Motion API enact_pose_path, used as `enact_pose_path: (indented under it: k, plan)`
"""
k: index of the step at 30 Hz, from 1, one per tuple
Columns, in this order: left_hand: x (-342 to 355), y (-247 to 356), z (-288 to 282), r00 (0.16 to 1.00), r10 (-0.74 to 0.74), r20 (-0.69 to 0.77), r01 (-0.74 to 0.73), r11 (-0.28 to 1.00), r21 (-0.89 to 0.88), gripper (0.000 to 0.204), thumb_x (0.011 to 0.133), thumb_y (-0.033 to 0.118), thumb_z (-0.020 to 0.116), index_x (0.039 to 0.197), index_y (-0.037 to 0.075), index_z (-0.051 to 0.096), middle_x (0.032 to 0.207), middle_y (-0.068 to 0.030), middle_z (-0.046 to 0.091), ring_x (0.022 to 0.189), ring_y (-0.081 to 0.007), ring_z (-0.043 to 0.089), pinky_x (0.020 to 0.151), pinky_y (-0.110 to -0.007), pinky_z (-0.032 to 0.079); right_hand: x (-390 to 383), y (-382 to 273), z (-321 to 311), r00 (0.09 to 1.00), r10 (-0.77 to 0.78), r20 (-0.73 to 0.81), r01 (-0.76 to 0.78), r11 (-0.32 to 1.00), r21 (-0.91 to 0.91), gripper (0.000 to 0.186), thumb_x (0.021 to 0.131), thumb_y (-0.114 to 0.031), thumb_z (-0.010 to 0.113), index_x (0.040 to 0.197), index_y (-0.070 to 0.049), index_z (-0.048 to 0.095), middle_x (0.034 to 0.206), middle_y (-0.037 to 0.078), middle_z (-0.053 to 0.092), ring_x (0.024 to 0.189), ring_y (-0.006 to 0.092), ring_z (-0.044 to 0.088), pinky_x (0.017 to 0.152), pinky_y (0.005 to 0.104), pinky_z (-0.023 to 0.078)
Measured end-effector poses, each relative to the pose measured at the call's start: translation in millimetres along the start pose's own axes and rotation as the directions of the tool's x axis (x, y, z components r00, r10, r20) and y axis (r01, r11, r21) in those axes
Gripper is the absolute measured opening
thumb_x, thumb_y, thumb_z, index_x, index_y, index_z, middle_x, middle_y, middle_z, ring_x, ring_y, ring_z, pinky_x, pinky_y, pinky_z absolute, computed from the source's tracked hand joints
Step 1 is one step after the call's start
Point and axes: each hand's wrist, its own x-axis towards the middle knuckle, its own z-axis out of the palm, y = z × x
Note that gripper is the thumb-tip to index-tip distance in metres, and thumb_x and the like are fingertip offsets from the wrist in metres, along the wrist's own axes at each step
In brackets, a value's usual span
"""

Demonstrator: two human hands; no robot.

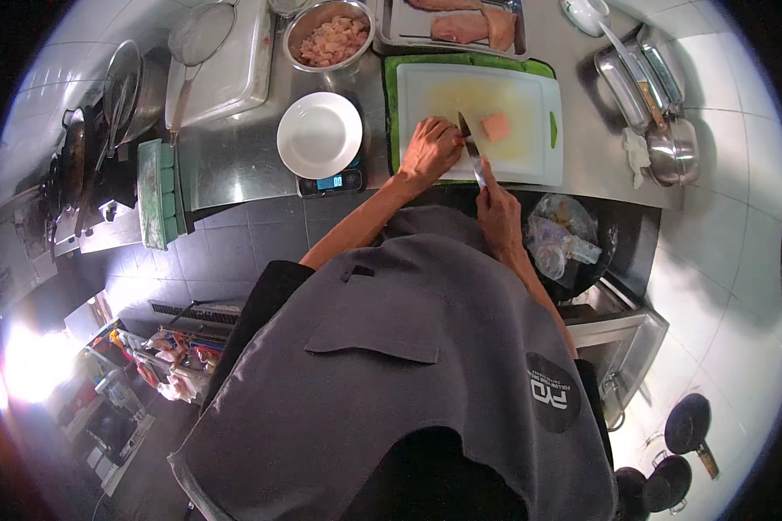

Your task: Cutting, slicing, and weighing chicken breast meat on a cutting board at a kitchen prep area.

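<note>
On the white cutting board (530,95) lies a pink block of raw meat (496,127), just right of the knife. My right hand (499,213) is closed round the handle of a kitchen knife (472,149), its blade pointing away from me over the board. Against the left side of the blade, my left hand (432,149) rests on the board with fingers curled together. Whatever is under those fingertips is hidden. Wet yellowish smears surround the meat.
Left of the board, a white plate (320,135) sits on a digital scale (331,182). Behind are a metal bowl (330,36) of diced raw meat and a metal tray (451,46) with larger pieces. A lined waste bin (565,234) stands below the counter edge, by my right forearm.
</note>
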Motion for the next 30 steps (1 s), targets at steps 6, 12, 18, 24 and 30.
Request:
enact_pose_path:
  k: [6, 12, 18, 24, 30]
  plan:
    - [-5.1, -1.6, 0.8, 1.0, 0.001, -0.01, -0.001, 1.0, -0.023, 0.025, 0.078, 0.01, 0.075, 0.102, 0.007, 0.066, 0.108, -0.0071, 0.065, 0.112, -0.0287, 0.057, 0.096, -0.044, 0.045, -0.3, 1.4, 6.3, 1.0, 0.003, 0.015, -0.003, 1.0, -0.022, 0.062, 0.092, -0.002, 0.056, 0.151, -0.014, 0.041, 0.077, 0.022, 0.061, 0.068, 0.0384, 0.062, 0.066, 0.0465, 0.049]
    - [-2.6, -3.3, -0.7, 0.997, 0.071, 0.007, -0.071, 0.997, -0.011, 0.025, 0.078, 0.01, 0.074, 0.102, 0.007, 0.066, 0.109, -0.0092, 0.064, 0.113, -0.0306, 0.057, 0.097, -0.043, 0.045, 35.4, 10.0, 26.9, 0.991, -0.135, -0.015, 0.132, 0.985, -0.108, 0.073, 0.085, 0.0, 0.057, 0.154, -0.009, 0.032, 0.079, 0.023, 0.065, 0.067, 0.039, 0.065, 0.062, 0.0479, 0.052]
    - [4.0, 2.9, -5.8, 0.988, -0.149, -0.05, 0.152, 0.986, 0.069, 0.026, 0.078, 0.006, 0.071, 0.104, 0.007, 0.065, 0.11, -0.0106, 0.061, 0.11, -0.0321, 0.056, 0.096, -0.045, 0.045, 8.6, 8.9, 16.1, 0.997, -0.027, 0.072, 0.036, 0.991, -0.13, 0.067, 0.093, -0.001, 0.054, 0.154, -0.015, 0.033, 0.077, 0.021, 0.063, 0.07, 0.0381, 0.065, 0.065, 0.0495, 0.05]
    - [-6.8, -0.7, -20.8, 0.995, 0.05, 0.085, -0.069, 0.967, 0.244, 0.024, 0.077, 0.006, 0.067, 0.101, 0.005, 0.064, 0.111, -0.0111, 0.059, 0.11, -0.0295, 0.055, 0.095, -0.041, 0.048, 6.5, 6.6, -7.2, 0.998, -0.031, 0.048, 0.027, 0.997, 0.075, 0.062, 0.094, -0.005, 0.057, 0.152, -0.018, 0.04, 0.071, 0.015, 0.062, 0.061, 0.0262, 0.059, 0.061, 0.0378, 0.051]
    - [15.5, 14.5, -30.0, 0.95, -0.235, 0.203, 0.249, 0.968, -0.043, 0.021, 0.079, 0.004, 0.066, 0.1, 0.002, 0.066, 0.107, -0.0096, 0.064, 0.108, -0.0301, 0.059, 0.094, -0.037, 0.052, 13.3, 12.0, -24.1, 0.969, 0.216, -0.123, -0.164, 0.927, 0.337, 0.058, 0.091, -0.002, 0.06, 0.147, -0.012, 0.047, 0.064, 0.015, 0.046, 0.056, 0.0164, 0.041, 0.055, 0.0293, 0.041]
